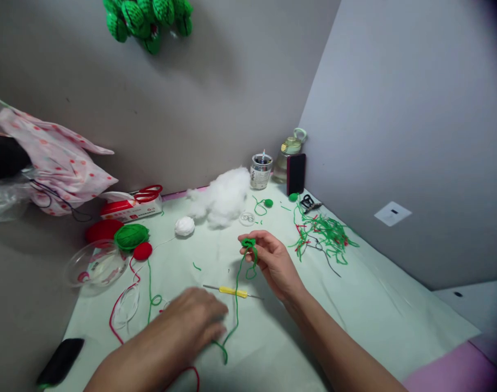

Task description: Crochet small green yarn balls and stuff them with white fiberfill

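Note:
A small green crochet piece (248,243) is pinched between the thumb and fingers of my right hand (273,261), held above the table. A green yarn strand (237,294) hangs from it and runs down to the tabletop by my left hand. My left hand (201,316) is smeared by motion over the table, so its grip is unclear. Just beyond its fingers lies a crochet hook (228,291) with a yellow handle and metal at both ends. The green strand crosses in front of that handle.
White stuffing (224,198) lies near the back wall. Balls of green yarn (132,237), red yarn (143,251) and white yarn (184,226) sit at left, by a plastic tub (95,267). Yarn scraps (326,234) pile up at right; a phone (296,174) leans against a bottle (287,155).

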### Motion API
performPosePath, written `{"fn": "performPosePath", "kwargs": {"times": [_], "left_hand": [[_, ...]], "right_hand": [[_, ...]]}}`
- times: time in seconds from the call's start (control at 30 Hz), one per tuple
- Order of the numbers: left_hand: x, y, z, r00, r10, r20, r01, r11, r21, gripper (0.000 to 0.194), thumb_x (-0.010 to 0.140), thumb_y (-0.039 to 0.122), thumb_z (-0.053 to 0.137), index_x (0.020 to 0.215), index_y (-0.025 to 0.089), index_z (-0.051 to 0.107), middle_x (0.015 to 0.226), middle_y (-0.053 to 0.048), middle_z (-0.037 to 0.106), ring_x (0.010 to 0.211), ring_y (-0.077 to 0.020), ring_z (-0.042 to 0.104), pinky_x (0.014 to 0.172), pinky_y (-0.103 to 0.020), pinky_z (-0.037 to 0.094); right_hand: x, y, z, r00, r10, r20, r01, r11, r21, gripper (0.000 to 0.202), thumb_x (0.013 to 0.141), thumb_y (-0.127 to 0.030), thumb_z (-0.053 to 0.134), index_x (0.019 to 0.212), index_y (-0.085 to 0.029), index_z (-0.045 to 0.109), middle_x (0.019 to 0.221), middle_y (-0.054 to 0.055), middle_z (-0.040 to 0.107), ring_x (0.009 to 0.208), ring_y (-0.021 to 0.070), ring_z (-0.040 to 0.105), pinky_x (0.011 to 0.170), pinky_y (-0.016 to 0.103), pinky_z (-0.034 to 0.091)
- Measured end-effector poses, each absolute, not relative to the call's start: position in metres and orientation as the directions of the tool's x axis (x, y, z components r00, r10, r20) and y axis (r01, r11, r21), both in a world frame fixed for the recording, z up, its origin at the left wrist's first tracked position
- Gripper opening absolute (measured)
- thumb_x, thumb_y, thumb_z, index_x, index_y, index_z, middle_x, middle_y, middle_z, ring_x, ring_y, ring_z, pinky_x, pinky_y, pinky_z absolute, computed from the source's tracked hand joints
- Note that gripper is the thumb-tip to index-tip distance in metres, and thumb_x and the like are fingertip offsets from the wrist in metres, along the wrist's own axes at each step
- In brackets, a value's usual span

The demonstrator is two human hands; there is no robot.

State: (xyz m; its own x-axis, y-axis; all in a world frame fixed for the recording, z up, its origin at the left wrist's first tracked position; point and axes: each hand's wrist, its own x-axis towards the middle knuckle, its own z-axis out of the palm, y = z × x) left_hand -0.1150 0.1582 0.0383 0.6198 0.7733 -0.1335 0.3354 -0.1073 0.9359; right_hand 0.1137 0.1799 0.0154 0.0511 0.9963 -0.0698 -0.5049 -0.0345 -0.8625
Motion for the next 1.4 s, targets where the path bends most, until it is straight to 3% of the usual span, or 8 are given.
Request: {"fn": "performPosePath", "kwargs": {"times": [0.17, 0.53, 0.67, 0.83, 1.0, 1.13, 1.27, 1.4], "left_hand": [[-0.100, 0.187, 0.050, 0.306, 0.944, 0.119, 0.440, -0.251, 0.862, 0.010, 0.092, 0.033, 0.071, 0.096, 0.025, 0.077, 0.100, -0.005, 0.075, 0.095, -0.0246, 0.068, 0.088, -0.034, 0.048], [-0.072, 0.193, 0.007, 0.330, 0.920, 0.212, 0.310, -0.318, 0.896, 0.008, 0.091, 0.019, 0.059, 0.087, 0.022, 0.064, 0.087, 0.000, 0.066, 0.079, -0.0177, 0.065, 0.077, -0.032, 0.052], [-0.074, 0.195, 0.005, 0.258, 0.934, 0.247, 0.357, -0.330, 0.874, 0.004, 0.089, 0.020, 0.059, 0.088, 0.023, 0.060, 0.092, -0.002, 0.064, 0.089, -0.0218, 0.063, 0.086, -0.037, 0.048], [-0.078, 0.202, 0.001, 0.213, 0.961, 0.177, 0.341, -0.243, 0.908, 0.008, 0.088, 0.021, 0.056, 0.088, 0.024, 0.049, 0.107, -0.007, 0.067, 0.097, -0.0235, 0.066, 0.088, -0.039, 0.048], [-0.078, 0.203, 0.003, 0.306, 0.951, 0.039, 0.226, -0.113, 0.968, 0.008, 0.091, 0.026, 0.052, 0.094, 0.025, 0.045, 0.076, 0.003, 0.059, 0.065, -0.0163, 0.063, 0.067, -0.030, 0.051], [-0.080, 0.203, 0.012, 0.437, 0.899, -0.013, 0.192, -0.080, 0.978, 0.014, 0.092, 0.036, 0.054, 0.090, 0.023, 0.049, 0.081, 0.001, 0.061, 0.064, -0.0151, 0.063, 0.064, -0.029, 0.052], [-0.093, 0.207, 0.014, 0.481, 0.874, -0.065, 0.310, -0.100, 0.945, 0.007, 0.086, 0.027, 0.056, 0.082, 0.022, 0.053, 0.083, -0.001, 0.062, 0.073, -0.0166, 0.060, 0.068, -0.029, 0.046], [-0.114, 0.209, 0.014, 0.540, 0.829, -0.144, 0.470, -0.156, 0.869, 0.003, 0.079, 0.022, 0.064, 0.080, 0.022, 0.061, 0.077, 0.000, 0.063, 0.073, -0.0190, 0.056, 0.068, -0.031, 0.039]], "right_hand": [[0.108, 0.175, 0.013, -0.070, 0.997, -0.045, -0.436, -0.071, -0.897, 0.015, 0.081, -0.032, 0.082, 0.093, -0.024, 0.078, 0.106, 0.005, 0.080, 0.073, 0.0130, 0.065, 0.064, 0.026, 0.048], [0.098, 0.176, -0.006, -0.090, 0.993, -0.073, -0.247, -0.093, -0.964, 0.037, 0.088, -0.055, 0.073, 0.107, -0.023, 0.074, 0.084, 0.001, 0.071, 0.069, 0.0146, 0.062, 0.064, 0.028, 0.049], [0.099, 0.176, -0.009, -0.317, 0.940, -0.128, -0.083, -0.162, -0.983, 0.052, 0.093, -0.071, 0.059, 0.101, -0.020, 0.068, 0.061, -0.003, 0.062, 0.050, 0.0120, 0.050, 0.052, 0.027, 0.038], [0.100, 0.175, -0.005, -0.382, 0.912, -0.149, 0.009, -0.158, -0.987, 0.054, 0.091, -0.071, 0.060, 0.083, -0.019, 0.065, 0.049, -0.009, 0.041, 0.045, 0.0079, 0.028, 0.047, 0.025, 0.021], [0.097, 0.169, 0.003, -0.407, 0.906, -0.119, 0.103, -0.084, -0.991, 0.055, 0.096, -0.070, 0.053, 0.084, -0.018, 0.067, 0.054, -0.008, 0.041, 0.050, 0.0089, 0.032, 0.049, 0.025, 0.024], [0.102, 0.169, 0.017, -0.485, 0.858, -0.170, 0.216, -0.071, -0.974, 0.053, 0.101, -0.067, 0.048, 0.086, -0.019, 0.066, 0.055, -0.007, 0.044, 0.050, 0.0098, 0.037, 0.051, 0.025, 0.030], [0.121, 0.183, 0.047, -0.728, 0.631, -0.269, 0.503, 0.224, -0.835, 0.043, 0.107, -0.050, 0.049, 0.082, -0.019, 0.067, 0.075, 0.001, 0.065, 0.066, 0.0129, 0.058, 0.064, 0.026, 0.043], [0.120, 0.233, 0.066, -0.660, 0.746, -0.088, 0.722, 0.597, -0.350, 0.022, 0.103, -0.035, 0.063, 0.119, -0.022, 0.072, 0.109, 0.009, 0.075, 0.092, 0.0220, 0.070, 0.079, 0.033, 0.052]]}}
